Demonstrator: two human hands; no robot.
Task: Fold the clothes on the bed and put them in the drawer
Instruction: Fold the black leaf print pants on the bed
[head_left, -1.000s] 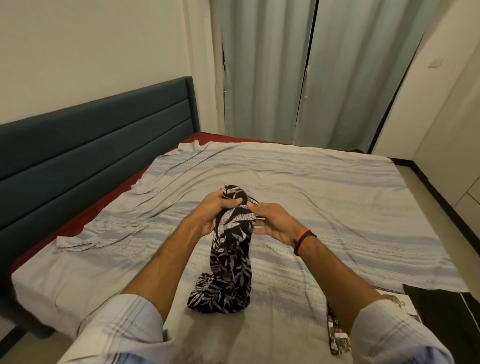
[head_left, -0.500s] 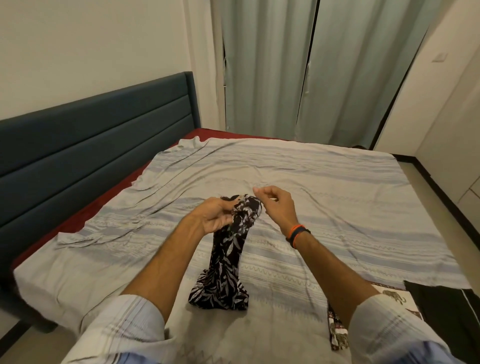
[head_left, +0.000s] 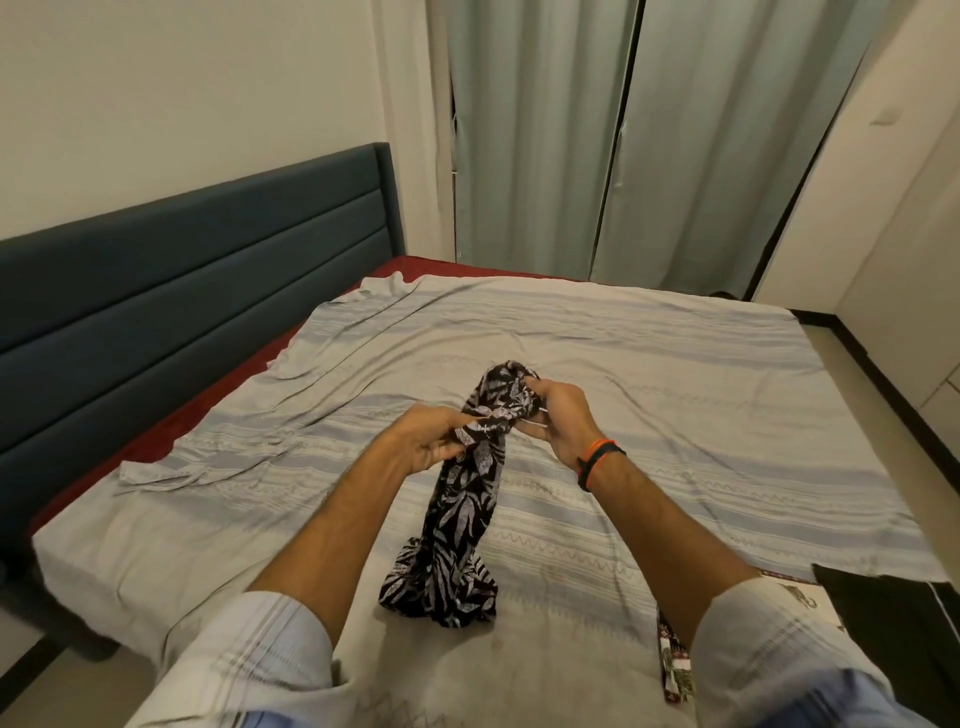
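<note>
A bed (head_left: 675, 395) is filling most of the view, and a pale grey striped sheet (head_left: 597, 353) is lying spread across it, rumpled toward the dark blue headboard (head_left: 182, 291) along the left edge. A strip of red mattress (head_left: 208, 410) is showing between the sheet and the headboard. Grey-green curtains (head_left: 623, 135) are hanging behind the far edge of the bed. At the near right corner a black garment (head_left: 898, 623) is lying flat, and just beside it a patterned cloth with animal figures (head_left: 675, 670) is peeking out from under the right sleeve. Over the middle of the bed, toward its near edge, a black garment with white leaf print (head_left: 462, 509) is hanging in a twisted rope, its lower end bunching on the sheet. The left hand (head_left: 426, 436) is pinching the garment partway down its upper end, fingers curled round the fabric. The right hand (head_left: 561, 415) is gripping the topmost bunch of the same garment, fingers curled into it. An orange and black band (head_left: 597, 457) is sitting on the right wrist.
</note>
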